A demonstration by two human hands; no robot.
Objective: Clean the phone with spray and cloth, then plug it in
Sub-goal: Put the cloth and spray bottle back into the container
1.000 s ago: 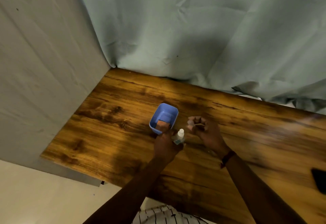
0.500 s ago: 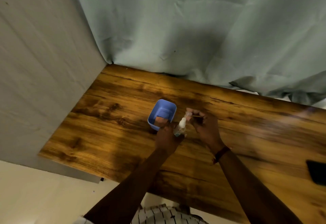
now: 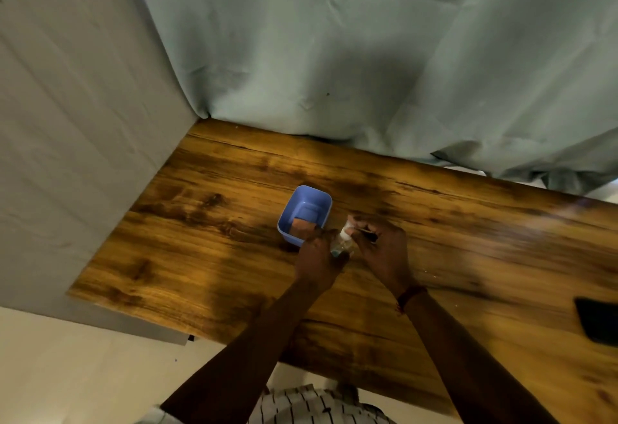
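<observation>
A small clear spray bottle (image 3: 341,245) with a white top stands upright in the grip of my left hand (image 3: 316,256), just above the wooden table (image 3: 200,223). The fingertips of my right hand (image 3: 384,249) pinch the white cap at the bottle's top. A blue plastic tub (image 3: 302,191) sits right behind my left hand, with an orange-pink cloth (image 3: 302,224) inside it. The dark phone (image 3: 598,320) lies flat at the table's right edge, partly cut off by the frame and far from both hands.
A pale green curtain (image 3: 368,72) hangs along the table's far edge. A grey cloth-covered wall (image 3: 67,156) closes off the left side. The table's front edge runs above a light floor, and a striped garment shows at the bottom.
My right hand, which held a small white piece apart from the bottle, has moved left onto the bottle's top. My left hand has kept its grip on the bottle beside the tub.
</observation>
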